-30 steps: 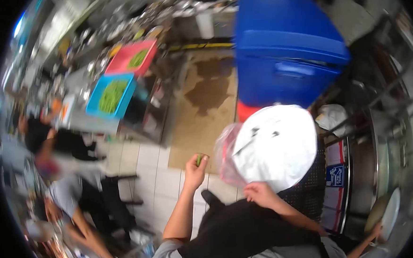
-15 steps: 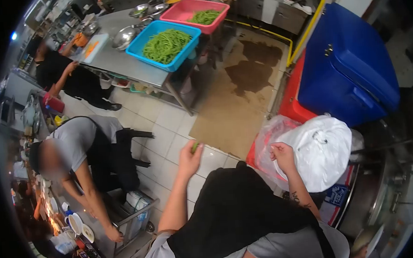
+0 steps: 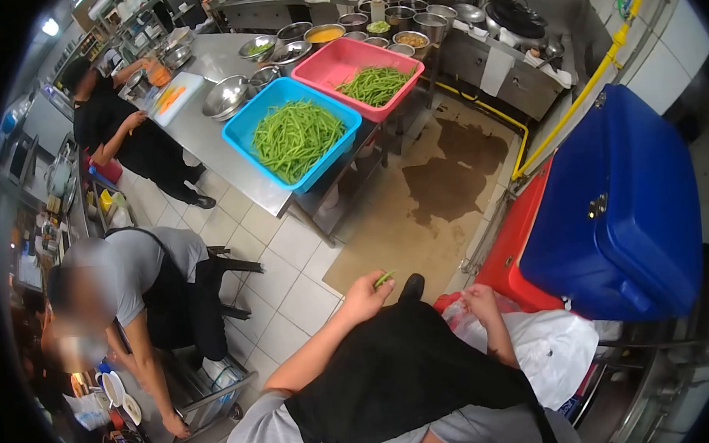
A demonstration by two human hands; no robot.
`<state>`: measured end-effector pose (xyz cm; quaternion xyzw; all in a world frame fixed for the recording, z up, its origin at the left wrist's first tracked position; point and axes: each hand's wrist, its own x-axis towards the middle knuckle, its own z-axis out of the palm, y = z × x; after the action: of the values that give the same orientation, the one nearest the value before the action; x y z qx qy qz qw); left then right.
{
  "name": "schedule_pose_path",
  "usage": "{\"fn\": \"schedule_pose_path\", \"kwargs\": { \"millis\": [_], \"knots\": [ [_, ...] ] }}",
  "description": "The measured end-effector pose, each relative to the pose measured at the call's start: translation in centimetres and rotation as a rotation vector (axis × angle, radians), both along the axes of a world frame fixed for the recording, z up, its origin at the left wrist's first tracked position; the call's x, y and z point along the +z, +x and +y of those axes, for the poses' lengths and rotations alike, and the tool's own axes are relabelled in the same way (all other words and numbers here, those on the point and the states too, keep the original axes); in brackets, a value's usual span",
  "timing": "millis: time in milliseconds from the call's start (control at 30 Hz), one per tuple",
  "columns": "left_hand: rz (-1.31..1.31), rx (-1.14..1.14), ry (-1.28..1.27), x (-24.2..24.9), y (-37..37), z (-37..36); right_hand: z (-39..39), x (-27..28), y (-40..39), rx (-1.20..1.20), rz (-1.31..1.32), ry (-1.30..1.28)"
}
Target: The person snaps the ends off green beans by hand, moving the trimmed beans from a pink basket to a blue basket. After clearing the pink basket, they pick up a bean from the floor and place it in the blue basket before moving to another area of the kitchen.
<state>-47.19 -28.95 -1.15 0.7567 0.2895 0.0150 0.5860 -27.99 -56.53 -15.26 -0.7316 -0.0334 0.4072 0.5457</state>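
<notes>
Small green bean pieces (image 3: 384,279) stick out of my left hand (image 3: 365,298), whose fingers are closed round them. My right hand (image 3: 479,301) is closed above the white plastic bag (image 3: 550,347); what its fingers hold, if anything, is too small to tell. Ahead, a blue basin (image 3: 348,143) heaped with green beans (image 3: 297,140) stands on the corner of the steel table (image 3: 202,125). Right behind it sits a pink basin (image 3: 321,68) with fewer green beans.
A blue cooler (image 3: 614,214) on a red one (image 3: 518,236) stands at right. One person (image 3: 163,274) bends over a counter at left; another (image 3: 112,114) works beside a cutting board (image 3: 177,102). Metal bowls (image 3: 227,98) and pots line the table's back. Wet cardboard (image 3: 379,228) covers some floor.
My view has turned, so more of the back stove shows. My left hand has moved right and down, nearer my right hand, with the green pieces still in it.
</notes>
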Motion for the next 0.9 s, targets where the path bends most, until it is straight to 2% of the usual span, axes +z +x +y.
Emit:
{"fn": "schedule_pose_path", "kwargs": {
  "millis": [133,233,300,367,433,467,500,533,567,600,667,700,767,800,833,867,900],
  "knots": [
    [0.003,-0.163,0.104,1.8,5.8,2.8,7.0,1.2,8.4,0.183,0.054,0.025],
    [-0.031,-0.022,0.12,2.8,8.2,4.5,12.8,1.9,14.3,0.175,0.546,0.352],
    [-0.042,0.023,0.097,1.4,9.1,5.7,18.1,8.0,16.7,0.182,0.711,0.452],
    [-0.04,0.044,0.074,0.8,11.0,7.1,24.3,11.3,20.2,0.425,0.623,0.423],
    [-0.019,0.033,0.052,1.1,12.9,8.5,30.7,13.7,24.3,0.602,0.35,0.227],
    [-0.03,0.01,0.053,1.1,14.0,9.5,33.7,16.5,25.5,0.559,0.325,0.25],
    [-0.043,-0.016,0.057,1.2,15.4,10.6,36.4,18.7,27.1,0.517,0.431,0.419],
    [-0.056,-0.043,0.059,1.3,16.8,11.8,39.0,20.4,28.7,0.533,0.402,0.65],
    [-0.07,-0.066,0.076,2.5,18.3,13.2,40.8,22.8,28.7,0.35,0.323,0.704],
    [-0.108,-0.076,0.083,2.4,19.9,15.0,42.6,23.7,29.8,0.288,0.206,0.743],
    [-0.181,-0.1,0.089,2.3,22.8,18.7,45.2,24.0,31.6,0.132,-0.117,0.696],
    [-0.25,-0.015,0.044,3.2,24.3,20.4,45.6,23.0,32.8,0.123,-0.082,0.661],
    [-0.094,-0.021,0.095,4.7,27.5,26.0,44.1,19.9,34.9,0.113,-0.012,0.583],
    [-0.258,0.015,0.19,4.3,29.1,28.6,42.8,18.9,35.0,0.168,0.02,0.47],
    [-0.352,0.105,0.302,3.6,31.0,31.2,41.0,15.9,35.4,0.163,0.09,0.462],
    [-0.183,0.09,0.303,5.0,32.6,34.2,38.8,13.3,35.1,0.118,0.159,0.441],
    [-0.191,0.163,0.46,3.7,34.5,37.0,36.7,11.8,34.1,0.05,0.218,0.38]
  ]
}}
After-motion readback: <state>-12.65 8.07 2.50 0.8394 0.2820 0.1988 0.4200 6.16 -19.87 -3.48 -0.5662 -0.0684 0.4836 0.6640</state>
